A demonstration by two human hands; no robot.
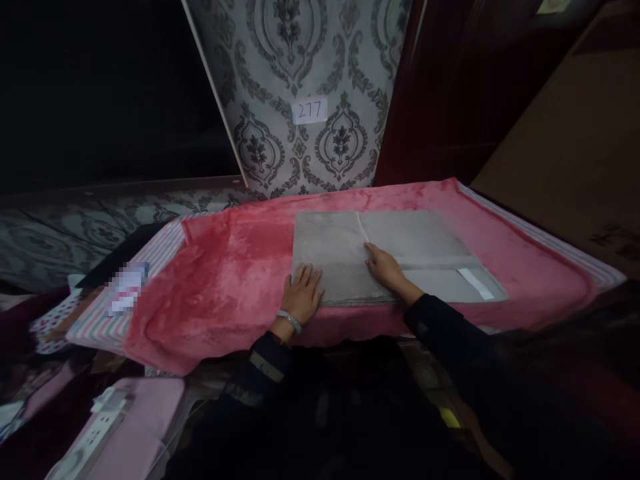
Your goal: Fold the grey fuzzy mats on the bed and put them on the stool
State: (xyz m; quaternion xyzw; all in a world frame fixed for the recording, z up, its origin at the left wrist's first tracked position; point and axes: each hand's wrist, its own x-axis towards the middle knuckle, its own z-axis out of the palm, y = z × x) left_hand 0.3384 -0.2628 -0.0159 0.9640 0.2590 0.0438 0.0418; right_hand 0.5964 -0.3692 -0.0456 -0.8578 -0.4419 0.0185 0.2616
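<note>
A folded grey cloth (390, 253) lies flat on a pink plush blanket (225, 280) that covers the table. My left hand (301, 293) rests palm down on the cloth's near left corner, fingers spread, a bracelet at the wrist. My right hand (385, 265) lies flat on the middle of the cloth, fingers stretched toward a fold line (363, 230). A white label (475, 283) sticks out at the cloth's near right side. Neither hand grips anything.
Patterned grey wallpaper with a paper tag reading 277 (309, 110) stands behind the table. A striped sheet edge (160, 250) shows under the blanket at left. A white power strip (95, 430) lies on pink fabric at lower left. Brown cardboard (575, 147) is at right.
</note>
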